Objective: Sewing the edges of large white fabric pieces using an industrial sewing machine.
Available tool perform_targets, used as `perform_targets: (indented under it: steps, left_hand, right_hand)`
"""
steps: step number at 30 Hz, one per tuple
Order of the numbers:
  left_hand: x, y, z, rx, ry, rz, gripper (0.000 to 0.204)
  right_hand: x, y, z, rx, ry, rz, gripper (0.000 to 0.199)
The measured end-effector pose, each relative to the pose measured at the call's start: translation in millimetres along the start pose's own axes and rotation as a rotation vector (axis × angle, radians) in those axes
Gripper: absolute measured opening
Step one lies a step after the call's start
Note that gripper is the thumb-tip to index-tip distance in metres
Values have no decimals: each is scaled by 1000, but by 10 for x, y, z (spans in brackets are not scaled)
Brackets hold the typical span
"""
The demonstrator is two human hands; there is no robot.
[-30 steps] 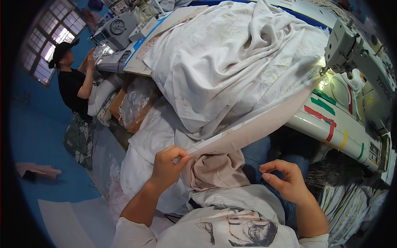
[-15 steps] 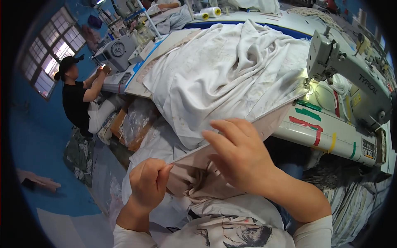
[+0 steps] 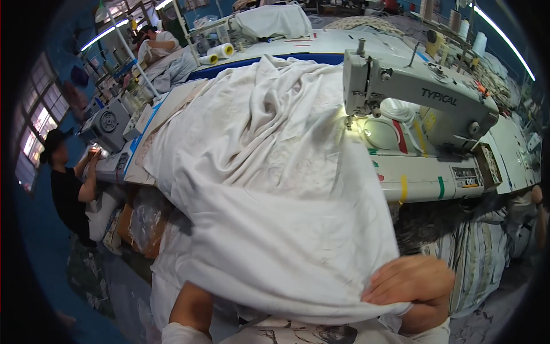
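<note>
A large sheet of white cloth spreads from the sewing table down over my lap, creased and bunched toward the back. Its right edge runs up to the needle area of a grey-white sewing machine, where a small lamp glows. At the lower right my right hand is closed on the cloth's near right corner, fingers pressed into the fabric. My left forearm goes in beneath the cloth at the lower left, so the left hand itself is covered and its fingers do not show.
Yellow-cored thread cones stand at the back. Left of the table is a cardboard box with clear plastic; a co-worker in black sits at another machine. Striped cloth is piled at the lower right.
My right hand has moved down and right and now grips the cloth. The left hand, earlier pinching the edge, has gone under it. The cloth is drawn toward me; the view has shifted right.
</note>
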State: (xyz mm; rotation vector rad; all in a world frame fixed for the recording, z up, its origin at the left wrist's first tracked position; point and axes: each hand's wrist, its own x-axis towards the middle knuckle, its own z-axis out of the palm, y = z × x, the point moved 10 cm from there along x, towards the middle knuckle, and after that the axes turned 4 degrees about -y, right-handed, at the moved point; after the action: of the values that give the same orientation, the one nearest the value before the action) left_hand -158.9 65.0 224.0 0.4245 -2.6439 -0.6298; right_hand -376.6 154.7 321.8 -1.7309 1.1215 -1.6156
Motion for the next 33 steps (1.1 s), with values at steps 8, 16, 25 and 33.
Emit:
perform_targets:
  steps: [8,16,25,33]
  left_hand:
    - [-773,-922,985,-60,-538,-462,29]
    - [104,-986,465,-271,-181,-365,47]
    - [2022,-2508,282,360,146,-652,27]
    - [2783,-3019,11,568,343,-571,23]
  right_hand:
    - [-1482,2022,835,284,-129,903,16]
    - [-1560,1928,725,323,-210,851,18]
    - [-1302,1943,549,409,-152,861,23]
    - [-1096,2315,383,365,-134,775,28]
